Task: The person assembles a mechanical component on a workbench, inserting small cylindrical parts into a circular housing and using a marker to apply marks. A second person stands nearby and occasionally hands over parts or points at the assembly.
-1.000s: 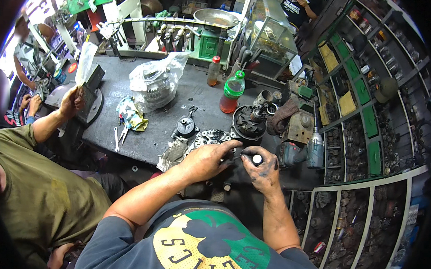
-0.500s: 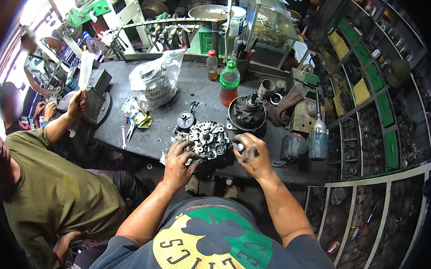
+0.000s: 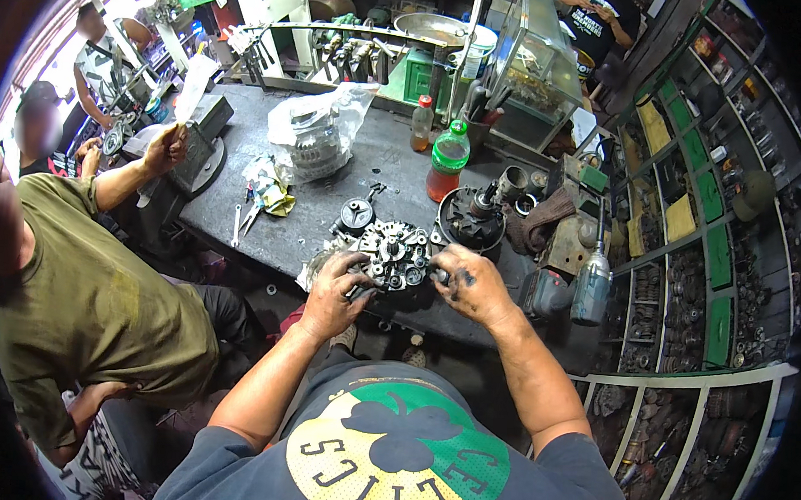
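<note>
On the near edge of the dark workbench (image 3: 270,230) lies a silvery metal gear assembly (image 3: 395,252) with several round parts on its face. My left hand (image 3: 335,292) has its blackened fingers bent around the assembly's near left side. At its right edge, my right hand (image 3: 474,288) is closed, fingertips against the metal; whether a small piece is also pinched there is hidden. A dark round part with a short arm (image 3: 357,214) lies just beyond the assembly. Farther right stands a dark round housing with a central shaft (image 3: 471,219).
A bagged metal part (image 3: 317,142), a green-capped bottle (image 3: 448,165), pliers (image 3: 254,213) and a wrench (image 3: 236,225) lie or stand on the bench. A cordless impact wrench (image 3: 591,287) is at right. Beside me at left, a person in olive (image 3: 114,280) raises a clear strip.
The view has shifted, so bench items sit farther right and lower. A small grey cylindrical piece that showed in my right fingers no longer shows; those fingertips now press nearer the assembly's edge.
</note>
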The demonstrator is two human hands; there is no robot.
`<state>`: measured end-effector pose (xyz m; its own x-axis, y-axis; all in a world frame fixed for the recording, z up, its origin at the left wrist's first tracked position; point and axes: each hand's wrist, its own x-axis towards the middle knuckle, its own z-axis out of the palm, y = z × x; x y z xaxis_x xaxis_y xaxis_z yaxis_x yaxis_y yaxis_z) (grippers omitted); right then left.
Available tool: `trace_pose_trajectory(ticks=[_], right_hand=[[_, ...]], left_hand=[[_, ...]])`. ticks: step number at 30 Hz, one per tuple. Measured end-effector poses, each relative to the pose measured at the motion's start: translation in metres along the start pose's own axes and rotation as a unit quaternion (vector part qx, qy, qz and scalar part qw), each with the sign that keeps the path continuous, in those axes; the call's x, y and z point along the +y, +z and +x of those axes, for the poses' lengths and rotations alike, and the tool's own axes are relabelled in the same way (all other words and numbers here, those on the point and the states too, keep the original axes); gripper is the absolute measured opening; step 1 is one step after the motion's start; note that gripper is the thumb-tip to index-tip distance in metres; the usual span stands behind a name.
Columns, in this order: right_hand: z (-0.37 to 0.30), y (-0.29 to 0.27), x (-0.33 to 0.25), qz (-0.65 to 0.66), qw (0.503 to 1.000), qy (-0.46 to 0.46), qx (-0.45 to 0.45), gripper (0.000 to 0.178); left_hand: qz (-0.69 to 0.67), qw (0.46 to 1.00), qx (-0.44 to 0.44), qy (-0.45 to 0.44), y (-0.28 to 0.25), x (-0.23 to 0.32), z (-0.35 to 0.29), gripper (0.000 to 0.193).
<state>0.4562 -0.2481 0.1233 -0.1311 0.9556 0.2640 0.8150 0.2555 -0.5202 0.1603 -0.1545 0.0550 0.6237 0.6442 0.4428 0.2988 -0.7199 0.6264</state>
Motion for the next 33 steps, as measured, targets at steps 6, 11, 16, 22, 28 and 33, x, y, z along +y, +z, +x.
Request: trace_pose_trajectory(ticks=[6, 11, 16, 22, 28, 33], right_hand=[[-0.010, 0.021, 0.007, -0.031, 0.998, 0.036, -0.042, 0.023], [-0.009, 0.028, -0.003, 0.025, 0.994, 0.051, 0.091, 0.020], [-0.015, 0.042, -0.006, 0.025, 0.992, 0.026, 0.120, 0.029], [-0.024, 0.041, -0.005, 0.011, 0.990, 0.092, 0.107, 0.027], [-0.027, 0.067, -0.011, 0.042, 0.970, 0.158, 0.181, 0.020], [-0.025, 0.072, -0.013, 0.062, 0.961, 0.158, 0.216, 0.019]], left_hand=[[0.005, 0.999, -0.027, 0.035, -0.009, -0.006, -0.001, 0.032], [-0.013, 0.999, -0.014, 0.035, -0.008, -0.008, -0.001, 0.031], [0.000, 0.998, -0.027, 0.059, -0.013, -0.003, 0.006, 0.028], [-0.023, 0.999, -0.003, 0.038, -0.009, -0.010, 0.003, 0.031], [-0.006, 0.998, -0.022, 0.058, -0.005, -0.016, 0.004, 0.032], [-0.029, 0.997, -0.034, 0.057, -0.007, -0.020, 0.003, 0.032]])
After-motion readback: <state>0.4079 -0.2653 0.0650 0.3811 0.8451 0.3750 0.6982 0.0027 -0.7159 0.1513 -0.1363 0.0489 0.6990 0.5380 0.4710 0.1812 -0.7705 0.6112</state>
